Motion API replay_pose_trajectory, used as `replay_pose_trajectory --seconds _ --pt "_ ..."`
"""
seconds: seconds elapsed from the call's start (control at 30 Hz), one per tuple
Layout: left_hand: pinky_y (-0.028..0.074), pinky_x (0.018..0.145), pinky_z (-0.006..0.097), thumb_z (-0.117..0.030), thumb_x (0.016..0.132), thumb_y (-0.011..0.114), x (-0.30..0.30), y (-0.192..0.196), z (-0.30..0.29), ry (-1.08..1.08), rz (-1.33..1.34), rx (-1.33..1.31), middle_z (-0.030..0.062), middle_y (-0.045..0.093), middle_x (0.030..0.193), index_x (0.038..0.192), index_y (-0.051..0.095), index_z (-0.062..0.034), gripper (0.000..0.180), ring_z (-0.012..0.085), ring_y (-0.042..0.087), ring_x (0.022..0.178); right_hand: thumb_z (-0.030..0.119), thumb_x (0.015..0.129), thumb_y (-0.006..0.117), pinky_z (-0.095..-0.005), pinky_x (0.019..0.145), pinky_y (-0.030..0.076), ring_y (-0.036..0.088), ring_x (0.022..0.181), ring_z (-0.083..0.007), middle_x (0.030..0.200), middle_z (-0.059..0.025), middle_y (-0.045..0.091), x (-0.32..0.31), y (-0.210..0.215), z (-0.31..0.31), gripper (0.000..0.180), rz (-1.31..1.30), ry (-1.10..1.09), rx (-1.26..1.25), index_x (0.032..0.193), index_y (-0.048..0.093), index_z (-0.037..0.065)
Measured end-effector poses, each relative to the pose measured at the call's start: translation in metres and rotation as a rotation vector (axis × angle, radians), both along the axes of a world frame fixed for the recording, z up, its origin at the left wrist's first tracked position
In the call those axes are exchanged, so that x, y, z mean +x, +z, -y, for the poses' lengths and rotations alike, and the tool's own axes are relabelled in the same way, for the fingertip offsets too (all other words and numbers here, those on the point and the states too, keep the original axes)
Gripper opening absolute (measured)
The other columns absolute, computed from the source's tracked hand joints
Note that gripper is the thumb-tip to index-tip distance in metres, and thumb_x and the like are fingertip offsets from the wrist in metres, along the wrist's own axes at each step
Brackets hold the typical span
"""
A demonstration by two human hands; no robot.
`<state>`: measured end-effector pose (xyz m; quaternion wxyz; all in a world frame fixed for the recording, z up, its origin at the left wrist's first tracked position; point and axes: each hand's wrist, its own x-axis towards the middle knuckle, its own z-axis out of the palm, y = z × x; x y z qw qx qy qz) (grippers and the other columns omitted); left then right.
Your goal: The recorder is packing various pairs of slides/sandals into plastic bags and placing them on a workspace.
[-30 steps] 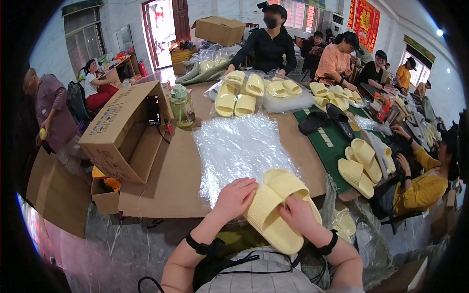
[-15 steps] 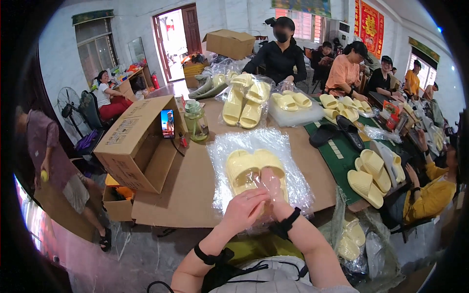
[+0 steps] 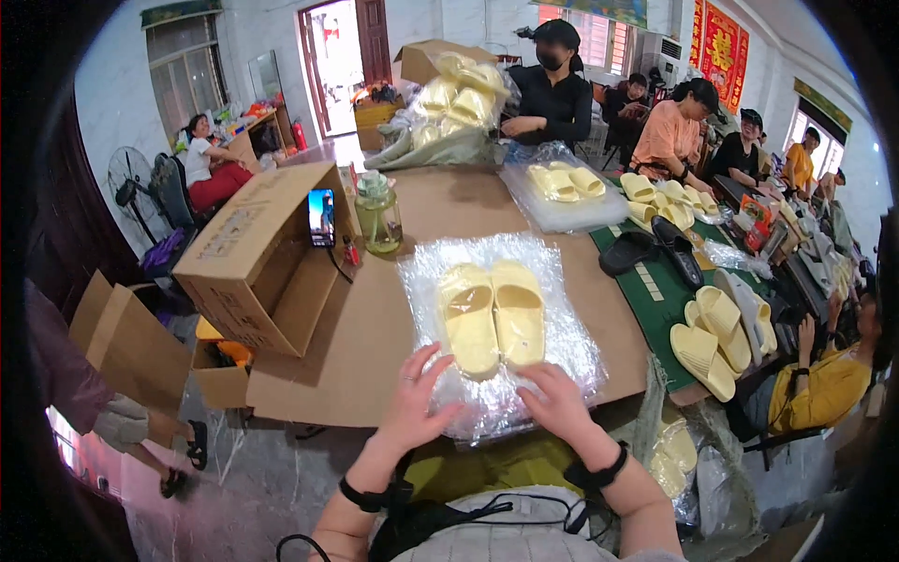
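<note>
A pair of pale yellow slippers (image 3: 470,328) lies side by side with the toe straps at the far end, on a stack of clear plastic bags (image 3: 573,375). Whether the pair is inside the top bag or only on it I cannot tell for certain. My left hand (image 3: 417,398) rests at the near left of the slippers, fingers spread over the plastic. On the near right, my right hand (image 3: 554,395) has its fingers apart, fingertips by the heel of the right slipper. Neither hand grips anything.
To the left stand an open cardboard box (image 3: 267,262) with a phone (image 3: 321,217) and a glass jar (image 3: 377,215). Bagged slippers (image 3: 562,183) lie at the far right. On the green mat are black slippers (image 3: 660,251) and loose yellow slippers (image 3: 712,337). Co-workers sit along the right.
My hands have drawn apart from the slippers' middle and opened. The bagged slippers on the table's far side have gone onto the heap behind. The person at left has moved nearer.
</note>
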<state>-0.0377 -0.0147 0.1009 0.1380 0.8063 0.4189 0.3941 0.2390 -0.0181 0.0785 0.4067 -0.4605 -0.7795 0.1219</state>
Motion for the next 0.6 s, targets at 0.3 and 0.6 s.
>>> replay_pose_trajectory --seconds 0.3,0.6 --pt "0.043 0.11 0.046 0.001 0.077 0.066 -0.023 -0.037 0.005 -0.029 -0.157 0.087 0.0099 0.051 0.15 0.13 0.062 -0.0139 0.055 0.0346 0.045 0.14 -0.003 0.08 0.067 -0.0369 0.085 0.054 0.061 0.105 -0.0309 0.117 -0.0104 0.066 0.112 0.001 0.035 0.039 0.103 -0.327 0.115 0.117 0.069 0.009" --pt "0.05 0.098 0.04 -0.011 0.078 0.079 -0.024 -0.067 0.001 -0.082 -0.151 0.215 0.0021 0.07 0.125 0.098 0.073 -0.0149 0.021 0.0277 0.057 0.13 0.001 0.078 0.07 -0.0389 0.097 0.049 0.058 0.113 -0.0301 0.133 -0.0028 0.065 0.116 -0.007 0.014 0.032 0.193 0.061 0.078 0.108 0.072 0.011"
